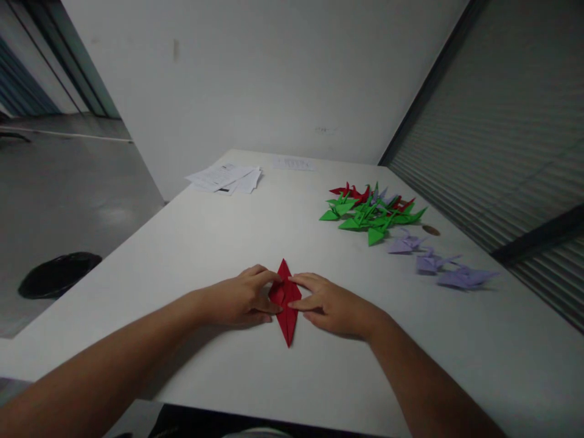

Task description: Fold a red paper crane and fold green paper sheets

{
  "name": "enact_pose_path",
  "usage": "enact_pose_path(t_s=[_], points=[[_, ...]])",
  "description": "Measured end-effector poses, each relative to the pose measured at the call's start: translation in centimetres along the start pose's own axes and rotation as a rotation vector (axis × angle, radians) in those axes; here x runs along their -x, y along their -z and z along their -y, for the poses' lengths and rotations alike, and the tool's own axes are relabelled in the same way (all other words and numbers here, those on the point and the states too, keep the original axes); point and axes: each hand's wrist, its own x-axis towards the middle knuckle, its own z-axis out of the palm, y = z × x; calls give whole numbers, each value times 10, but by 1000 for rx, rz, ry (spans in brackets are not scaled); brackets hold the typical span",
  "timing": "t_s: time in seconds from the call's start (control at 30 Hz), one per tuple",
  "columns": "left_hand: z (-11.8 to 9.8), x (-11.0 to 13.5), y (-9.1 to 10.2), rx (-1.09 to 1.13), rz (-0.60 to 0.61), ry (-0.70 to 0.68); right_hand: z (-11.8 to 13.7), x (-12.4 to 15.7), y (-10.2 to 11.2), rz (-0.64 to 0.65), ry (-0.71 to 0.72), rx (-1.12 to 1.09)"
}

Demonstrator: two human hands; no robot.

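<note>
Red folded-paper diamond [287,322] lies flat on the white desk [456,365], lower centre of frame, long axis pointing away from you. Left grip [239,297] and right grip [333,305] come in from either side, fingers on its middle, nearly meeting across it. Can't tell whether either is pinching or only pressing down. For a clean hold, keep pressure even on both sides, fingertips matched across the centre line, paper flat on the desk so the edges don't creep. Upper right of frame: heap of green and red origami cranes [371,213], with lilac origami cranes [431,261] strung out to its lower right. Printed papers [223,177] at top centre. All well apart from your hands.
</note>
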Motion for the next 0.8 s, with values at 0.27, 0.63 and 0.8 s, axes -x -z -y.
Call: enact_pose_path(t_s=[0.27,0.63,0.8], points=[[-7,-6,-6,18,-72,-53,6,-3,1,-53,-16,-43],[-7,-6,-4,-29,7,-29,-4,-16,-7,-356,-436,-147],[-9,-5,-3,-17,-2,-25,5,-23,-19,-291,-480,3]])
